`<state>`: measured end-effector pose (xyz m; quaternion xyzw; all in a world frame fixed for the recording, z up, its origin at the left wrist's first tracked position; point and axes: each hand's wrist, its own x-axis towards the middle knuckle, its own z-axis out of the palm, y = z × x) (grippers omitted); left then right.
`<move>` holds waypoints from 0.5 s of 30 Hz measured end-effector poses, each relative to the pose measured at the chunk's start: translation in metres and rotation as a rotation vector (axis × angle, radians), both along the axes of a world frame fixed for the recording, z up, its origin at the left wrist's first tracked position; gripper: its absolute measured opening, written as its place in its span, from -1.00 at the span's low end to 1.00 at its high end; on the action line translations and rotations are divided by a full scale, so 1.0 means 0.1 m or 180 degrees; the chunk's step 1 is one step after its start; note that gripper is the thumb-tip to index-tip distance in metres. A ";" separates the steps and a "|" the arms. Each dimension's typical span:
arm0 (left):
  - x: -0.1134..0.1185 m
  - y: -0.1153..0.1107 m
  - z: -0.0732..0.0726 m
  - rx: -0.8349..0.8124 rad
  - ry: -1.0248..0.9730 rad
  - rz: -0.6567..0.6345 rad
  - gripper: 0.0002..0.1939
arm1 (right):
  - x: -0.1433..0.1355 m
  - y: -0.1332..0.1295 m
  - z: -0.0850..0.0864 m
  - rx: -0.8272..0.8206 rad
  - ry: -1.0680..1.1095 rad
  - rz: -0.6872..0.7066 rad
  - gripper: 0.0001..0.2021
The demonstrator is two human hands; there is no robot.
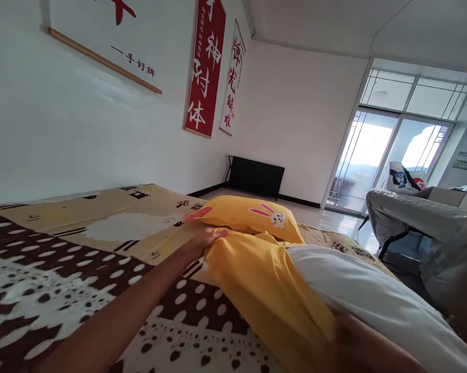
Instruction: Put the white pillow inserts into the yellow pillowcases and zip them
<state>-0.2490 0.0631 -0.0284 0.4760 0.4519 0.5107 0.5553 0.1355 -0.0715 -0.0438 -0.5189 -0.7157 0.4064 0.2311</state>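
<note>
My left hand (209, 239) is closed on the far left corner of a yellow pillowcase (260, 280). The cloth stretches from there toward my right hand (353, 334), which is blurred at the lower right. My right hand is at the near edge of the pillowcase, closed on the cloth as far as the blur shows. A white pillow (361, 280) lies right against the pillowcase, its far end beside the yellow edge; whether part of it is inside I cannot tell. Just beyond lies a plump yellow pillow (245, 212) with a rabbit face printed on it.
Under everything is a bed with a patterned brown and beige sheet (132, 228). A black folded panel (254, 176) leans by the far wall. To the right stands a plastic-covered table (416, 212) with bags on it, near glass doors (373, 155). Scrolls (208, 67) hang at left.
</note>
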 end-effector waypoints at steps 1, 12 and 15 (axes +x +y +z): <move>-0.08 -0.05 -0.14 -0.0096 0.0072 0.0003 -0.71 | 0.10 -0.02 0.00 0.0006 0.0106 -0.0180 -0.56; -0.13 -0.39 -0.60 -0.0331 0.1413 -0.0574 -0.70 | -0.60 0.15 0.10 -0.0148 -0.0204 0.0577 -0.81; -0.26 -0.33 -0.64 -0.0141 0.1355 -0.0429 -0.76 | -0.49 0.39 0.26 0.0049 0.0098 0.0249 -0.79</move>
